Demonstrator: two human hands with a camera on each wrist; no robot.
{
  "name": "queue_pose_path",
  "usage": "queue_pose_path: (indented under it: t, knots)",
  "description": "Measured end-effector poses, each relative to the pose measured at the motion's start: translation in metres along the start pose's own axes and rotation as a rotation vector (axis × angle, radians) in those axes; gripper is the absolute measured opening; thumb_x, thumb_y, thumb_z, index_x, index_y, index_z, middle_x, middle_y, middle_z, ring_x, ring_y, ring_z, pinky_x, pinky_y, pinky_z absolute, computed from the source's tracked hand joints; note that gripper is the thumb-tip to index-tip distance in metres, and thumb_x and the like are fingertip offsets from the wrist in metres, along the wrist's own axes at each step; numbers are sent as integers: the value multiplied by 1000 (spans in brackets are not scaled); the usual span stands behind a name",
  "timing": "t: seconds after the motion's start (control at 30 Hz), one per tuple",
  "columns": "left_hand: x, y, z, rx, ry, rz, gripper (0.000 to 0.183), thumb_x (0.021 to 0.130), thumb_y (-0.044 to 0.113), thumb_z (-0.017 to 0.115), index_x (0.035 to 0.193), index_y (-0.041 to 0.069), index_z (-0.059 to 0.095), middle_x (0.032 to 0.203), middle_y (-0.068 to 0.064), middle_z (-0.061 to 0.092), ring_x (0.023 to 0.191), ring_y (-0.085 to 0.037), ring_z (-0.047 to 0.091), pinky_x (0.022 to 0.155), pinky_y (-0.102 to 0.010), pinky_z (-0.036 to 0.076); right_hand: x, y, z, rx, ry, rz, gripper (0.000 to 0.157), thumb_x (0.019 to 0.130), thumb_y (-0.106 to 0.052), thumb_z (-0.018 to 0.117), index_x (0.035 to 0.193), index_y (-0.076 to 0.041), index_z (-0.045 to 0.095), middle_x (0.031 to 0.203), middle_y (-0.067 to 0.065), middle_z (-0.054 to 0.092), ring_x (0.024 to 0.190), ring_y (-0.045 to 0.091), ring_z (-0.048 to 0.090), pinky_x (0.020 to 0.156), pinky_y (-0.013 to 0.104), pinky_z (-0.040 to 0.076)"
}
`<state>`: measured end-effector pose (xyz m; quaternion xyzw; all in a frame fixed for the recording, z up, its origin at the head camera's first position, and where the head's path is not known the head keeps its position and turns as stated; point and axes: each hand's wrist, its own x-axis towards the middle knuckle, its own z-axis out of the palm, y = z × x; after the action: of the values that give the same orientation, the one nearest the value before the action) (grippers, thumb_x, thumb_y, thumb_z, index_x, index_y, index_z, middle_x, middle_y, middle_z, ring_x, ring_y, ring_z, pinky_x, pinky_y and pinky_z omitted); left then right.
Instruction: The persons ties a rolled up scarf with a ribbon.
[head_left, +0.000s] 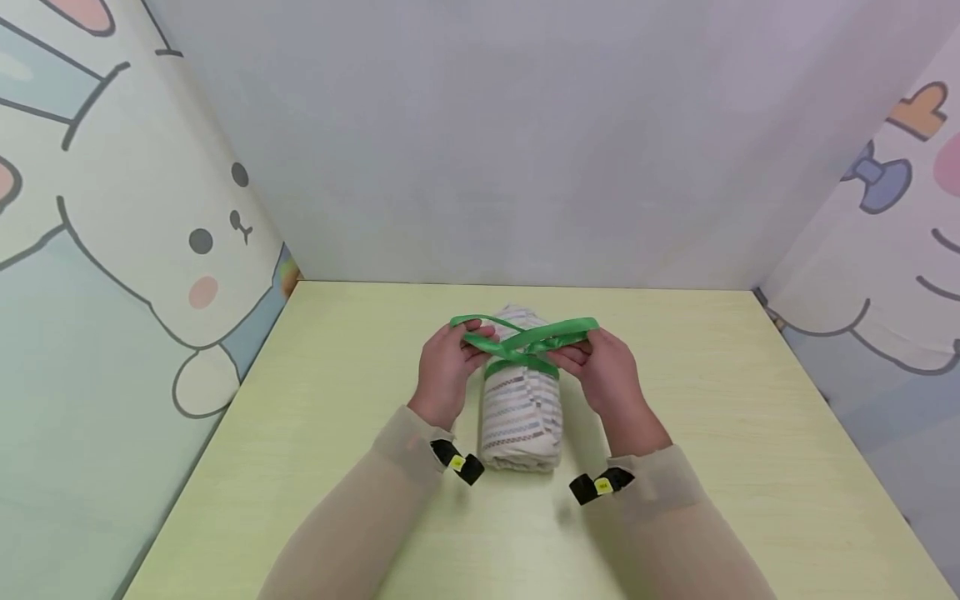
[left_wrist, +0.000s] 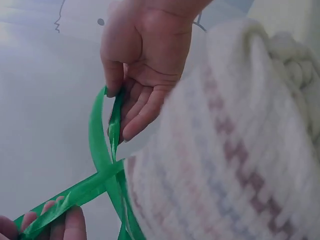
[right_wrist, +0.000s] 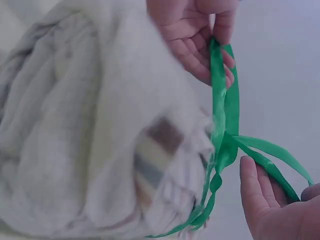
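A rolled striped towel lies lengthwise on the table, with a green ribbon tied around its upper part. Two ribbon loops cross over the towel's top. My left hand is at the towel's left side and pinches the left loop between thumb and fingers. On the other side my right hand pinches the right loop, its thumb pressed on the ribbon. In the left wrist view the ribbon crosses itself beside the towel. The right wrist view shows a twisted ribbon strand hanging against the towel.
The pale yellow table extends around the towel on every side. A plain grey wall rises at its back edge. Cartoon-printed panels stand along the left and right sides. Black wrist cameras sit on both beige sleeves.
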<state>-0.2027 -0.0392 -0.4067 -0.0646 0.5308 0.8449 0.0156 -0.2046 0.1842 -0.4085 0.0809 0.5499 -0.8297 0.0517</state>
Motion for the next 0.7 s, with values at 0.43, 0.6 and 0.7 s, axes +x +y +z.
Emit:
queue_pose_path:
  t: [0.43, 0.6, 0.7]
  knots:
    - [3, 15, -12, -308, 4, 33, 17, 110, 14, 36, 101, 6, 47, 91, -7, 47, 86, -24, 56, 97, -39, 47, 1, -21, -16, 379, 6, 55, 34, 115, -25, 27, 121, 1, 49, 86, 16, 70, 101, 28, 74, 109, 49, 38]
    - [9, 18, -24, -462, -3, 24, 20, 108, 13, 35, 90, 9, 42, 81, -4, 41, 77, -21, 45, 85, -35, 43, 3, -23, -27, 465, 14, 53, 35, 115, -27, 27, 123, 1, 48, 90, 16, 69, 102, 28, 73, 110, 47, 37]
    - [13, 19, -33, -555, -1, 6, 21, 107, 11, 34, 86, 11, 40, 78, -2, 36, 70, -19, 38, 76, -32, 37, 5, -23, -36, 532, 25, 59, 35, 115, -27, 27, 121, 0, 48, 87, 15, 63, 101, 28, 73, 112, 46, 34]
